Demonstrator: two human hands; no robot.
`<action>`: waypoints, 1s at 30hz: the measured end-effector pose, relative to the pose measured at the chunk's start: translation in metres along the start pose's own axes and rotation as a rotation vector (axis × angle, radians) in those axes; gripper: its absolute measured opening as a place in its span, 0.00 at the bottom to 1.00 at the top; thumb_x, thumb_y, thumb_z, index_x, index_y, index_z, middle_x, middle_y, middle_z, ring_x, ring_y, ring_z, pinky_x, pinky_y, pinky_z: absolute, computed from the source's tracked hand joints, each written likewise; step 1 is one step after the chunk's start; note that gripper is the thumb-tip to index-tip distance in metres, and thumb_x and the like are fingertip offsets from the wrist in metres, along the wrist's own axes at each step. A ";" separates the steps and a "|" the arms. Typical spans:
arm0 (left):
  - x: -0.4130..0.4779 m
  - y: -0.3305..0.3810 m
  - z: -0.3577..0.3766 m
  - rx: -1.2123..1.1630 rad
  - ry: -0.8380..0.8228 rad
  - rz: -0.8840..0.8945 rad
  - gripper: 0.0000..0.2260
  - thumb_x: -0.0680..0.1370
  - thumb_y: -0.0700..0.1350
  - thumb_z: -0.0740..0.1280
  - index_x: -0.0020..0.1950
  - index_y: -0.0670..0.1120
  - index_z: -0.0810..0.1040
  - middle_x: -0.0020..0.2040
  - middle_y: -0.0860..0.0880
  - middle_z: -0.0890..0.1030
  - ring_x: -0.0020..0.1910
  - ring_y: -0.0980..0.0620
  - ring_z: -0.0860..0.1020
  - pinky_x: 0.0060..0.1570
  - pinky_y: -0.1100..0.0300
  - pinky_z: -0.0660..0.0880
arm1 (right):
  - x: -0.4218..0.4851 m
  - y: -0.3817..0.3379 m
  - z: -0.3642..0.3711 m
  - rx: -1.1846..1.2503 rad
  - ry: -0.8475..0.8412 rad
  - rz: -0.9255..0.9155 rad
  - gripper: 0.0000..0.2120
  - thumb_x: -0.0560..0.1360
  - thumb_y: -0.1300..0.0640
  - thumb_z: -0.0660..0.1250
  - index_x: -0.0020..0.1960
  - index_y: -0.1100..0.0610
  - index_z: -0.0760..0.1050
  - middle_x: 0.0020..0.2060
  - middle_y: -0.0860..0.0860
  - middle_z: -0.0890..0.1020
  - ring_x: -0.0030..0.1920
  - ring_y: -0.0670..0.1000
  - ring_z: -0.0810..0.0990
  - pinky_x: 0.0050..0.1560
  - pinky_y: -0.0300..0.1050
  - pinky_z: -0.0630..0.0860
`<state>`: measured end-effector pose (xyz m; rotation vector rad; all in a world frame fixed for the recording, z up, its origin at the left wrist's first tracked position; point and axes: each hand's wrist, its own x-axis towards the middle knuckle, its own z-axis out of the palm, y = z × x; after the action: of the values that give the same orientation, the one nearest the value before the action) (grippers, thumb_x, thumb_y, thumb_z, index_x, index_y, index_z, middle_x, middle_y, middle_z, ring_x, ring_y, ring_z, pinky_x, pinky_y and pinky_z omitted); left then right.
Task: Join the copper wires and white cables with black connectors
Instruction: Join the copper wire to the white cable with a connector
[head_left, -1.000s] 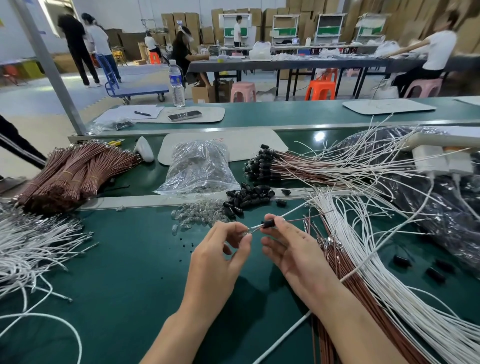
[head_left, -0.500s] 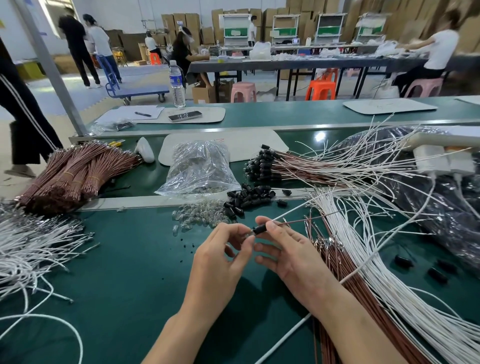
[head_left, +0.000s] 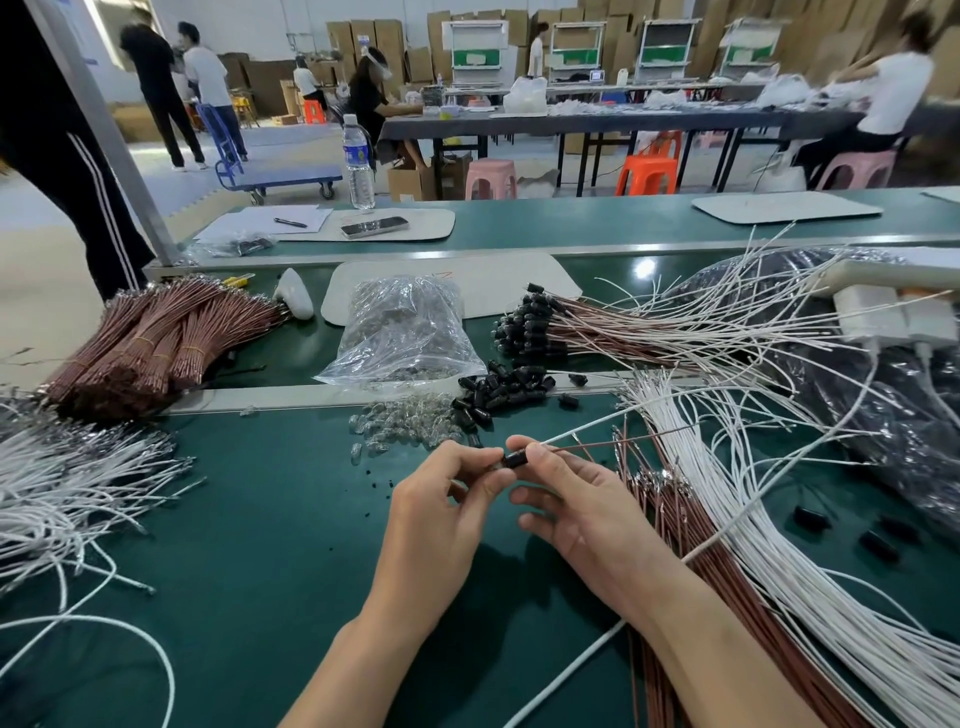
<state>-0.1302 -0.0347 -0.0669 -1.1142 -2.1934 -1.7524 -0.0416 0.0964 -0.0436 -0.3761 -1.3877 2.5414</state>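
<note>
Work looks partly done: a joined bundle (head_left: 530, 327) lies above centre, while loose connectors (head_left: 498, 389) and many white cables (head_left: 769, 551) remain. Mid-frame, left hand (head_left: 441, 499) and right hand (head_left: 582, 509) share a narrow grip on one black connector (head_left: 517, 459).

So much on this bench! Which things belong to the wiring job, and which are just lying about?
Job: black connector pinched by left hand and right hand, loose black connectors, white cables, copper wires.
Lying about: water bottle, phone, pen.

Both hands meet over green bench (head_left: 249, 545) — right hand (head_left: 582, 509) pinches black connector (head_left: 517, 459), white cable (head_left: 587, 427) and copper wire (head_left: 597, 445) trailing right; left hand (head_left: 441, 499) fingertips at its other end.
</note>
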 end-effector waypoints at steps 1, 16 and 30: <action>0.000 0.000 0.000 -0.005 0.001 -0.006 0.07 0.77 0.41 0.74 0.53 0.50 0.83 0.46 0.62 0.84 0.47 0.59 0.83 0.45 0.73 0.72 | 0.000 0.000 0.000 0.003 0.001 0.005 0.13 0.74 0.52 0.70 0.55 0.57 0.85 0.45 0.55 0.85 0.39 0.47 0.83 0.36 0.39 0.80; 0.004 0.000 0.000 0.097 -0.024 -0.013 0.09 0.78 0.58 0.69 0.56 0.58 0.79 0.46 0.61 0.81 0.46 0.56 0.80 0.45 0.68 0.74 | 0.005 0.001 0.000 -0.040 0.224 -0.110 0.10 0.67 0.54 0.76 0.48 0.51 0.87 0.41 0.49 0.86 0.41 0.45 0.85 0.33 0.36 0.77; 0.003 0.008 0.005 0.538 -0.100 -0.094 0.23 0.79 0.70 0.45 0.47 0.53 0.65 0.26 0.57 0.73 0.32 0.57 0.72 0.34 0.61 0.63 | 0.004 0.006 0.006 -0.239 0.198 -0.197 0.06 0.78 0.63 0.68 0.52 0.57 0.83 0.48 0.53 0.88 0.48 0.53 0.87 0.35 0.38 0.79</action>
<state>-0.1261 -0.0279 -0.0607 -0.9875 -2.5844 -1.0360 -0.0474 0.0896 -0.0460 -0.4907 -1.5693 2.1275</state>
